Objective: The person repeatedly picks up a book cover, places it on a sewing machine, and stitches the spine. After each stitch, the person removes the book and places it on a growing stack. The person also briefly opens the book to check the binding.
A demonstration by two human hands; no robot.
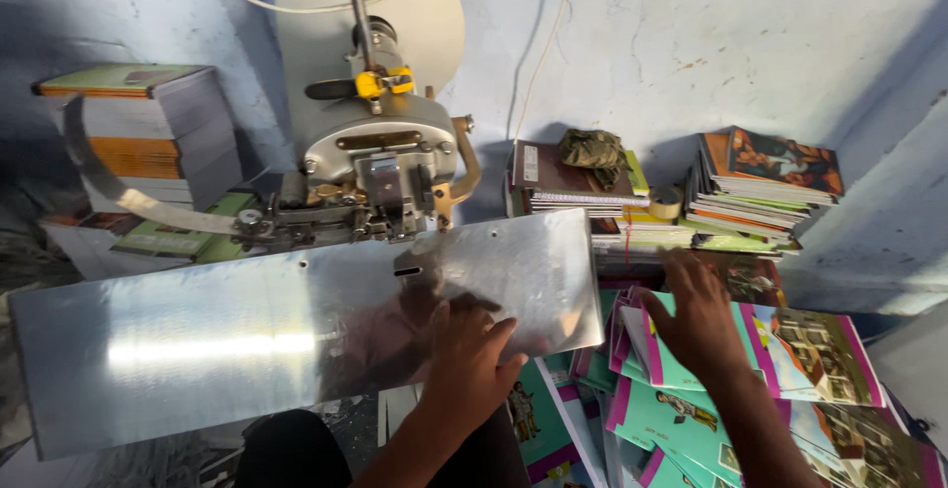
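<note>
Left hand (472,355) lay flat, released, on the shiny metal stitcher worktop (247,340); right hand (699,318) grasped a teal-and-pink paper booklet (790,350) beside it, best squared before lifting.

We see a shiny metal work plate (247,340) sloping out from under the stitching machine (380,167), with a flat palm (472,355) pressed on its lower right part. Right of the plate, a heap of teal and pink booklets (691,389) lies spread out. Beyond its right end, stacks of notebooks (760,192) rest against the wall; left of it stands another stack (148,127).
</note>
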